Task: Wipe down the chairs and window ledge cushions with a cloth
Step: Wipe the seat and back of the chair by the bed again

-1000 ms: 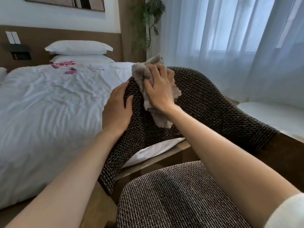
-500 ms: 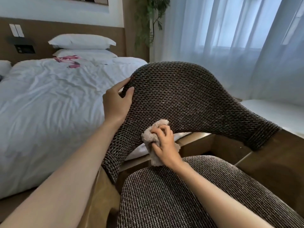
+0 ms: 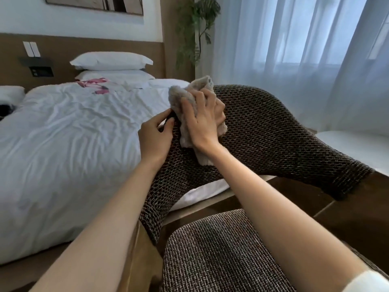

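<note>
Spotted the cloth (image 3: 179, 98) wadded up on the top-left shoulder of the chair back (image 3: 273, 133), roughly 12 o'clock from the middle of the view. Fluffy, grey-beige, with one tail poking up past the fingertips and another hanging toward 6 o'clock below the wrist. Had the right hand (image 3: 205, 121) clamped over it, fingers spread and bent round the wad, pressing it into the weave. Kept the left hand (image 3: 154, 138) just beside it, at about 8 o'clock from the cloth, thumb and fingers pinching the left edge of that same chair back. Couldn't tell tbh whether the left fingertips actually touched the cloth.

Could see the seat (image 3: 221, 253) down at 6 o'clock, same dark woven tweed, with the right forearm crossing above it.

Further out: took in a bed (image 3: 73, 133) with rumpled white sheets filling 9 o'clock, right up behind the chair. Counted two stacked white pillows (image 3: 111, 61) at 10 o'clock against a brown headboard (image 3: 84, 45), plus some pink thing (image 3: 94, 85) lying just below them (too blurry to name). Clocked a leafy plant (image 3: 195, 24) at 12, sheer curtains (image 3: 294, 49) from 1 to 3, and a white window ledge cushion (image 3: 357, 144) at 3 o'clock, well apart from the cloth.
</note>
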A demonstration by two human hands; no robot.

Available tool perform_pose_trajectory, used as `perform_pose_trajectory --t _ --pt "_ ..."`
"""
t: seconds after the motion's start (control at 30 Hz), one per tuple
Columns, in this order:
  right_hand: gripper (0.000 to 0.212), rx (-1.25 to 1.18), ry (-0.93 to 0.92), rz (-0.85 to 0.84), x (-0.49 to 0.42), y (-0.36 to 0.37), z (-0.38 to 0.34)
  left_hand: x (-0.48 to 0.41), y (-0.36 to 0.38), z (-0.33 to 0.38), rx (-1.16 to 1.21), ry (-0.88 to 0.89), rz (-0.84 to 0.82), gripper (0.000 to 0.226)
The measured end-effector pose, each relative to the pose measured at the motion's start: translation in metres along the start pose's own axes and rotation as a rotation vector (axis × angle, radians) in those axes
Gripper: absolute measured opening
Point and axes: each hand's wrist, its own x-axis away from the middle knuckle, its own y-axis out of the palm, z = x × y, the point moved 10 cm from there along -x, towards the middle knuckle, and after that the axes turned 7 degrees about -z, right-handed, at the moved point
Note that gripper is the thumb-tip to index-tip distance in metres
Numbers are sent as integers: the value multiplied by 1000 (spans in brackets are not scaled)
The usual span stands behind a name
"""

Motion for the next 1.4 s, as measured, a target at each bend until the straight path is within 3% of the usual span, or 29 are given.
perform_pose_trajectory --t 0.1,0.23,0.3,0.4,0.5,0.73,0.87,1.03,1.17,1.4 --pt "36 20 22 93 26 1 10 -2 0 -2 -1 1 1 29" --pt "40 -29 47 36 77 14 28 -2 0 -3 54 -9 8 27" --pt "38 -18 85 -50 118 23 46 -1 0 -4 68 -18 11 27" --pt "10 -20 177 -261 174 42 78 1 1 -3 81 -29 4 27" --pt "6 -49 210 -379 187 41 83 2 1 -1 84 -31 -11 28" --pt "15 -185 55 78 80 -36 0 -1 2 -2 91 -14 -38 29" --pt "24 -101 77 62 22 -17 -18 -2 4 -1 84 3 -59 26" --pt "21 -95 101 95 57 7 -7 -2 3 -6 104 -16 -63 28" --pt "23 -158 125 -12 122 28 17 -2 6 -7 151 -32 -93 30" --pt "30 -105 237 -411 176 51 50 4 8 -5 114 -84 -158 33"
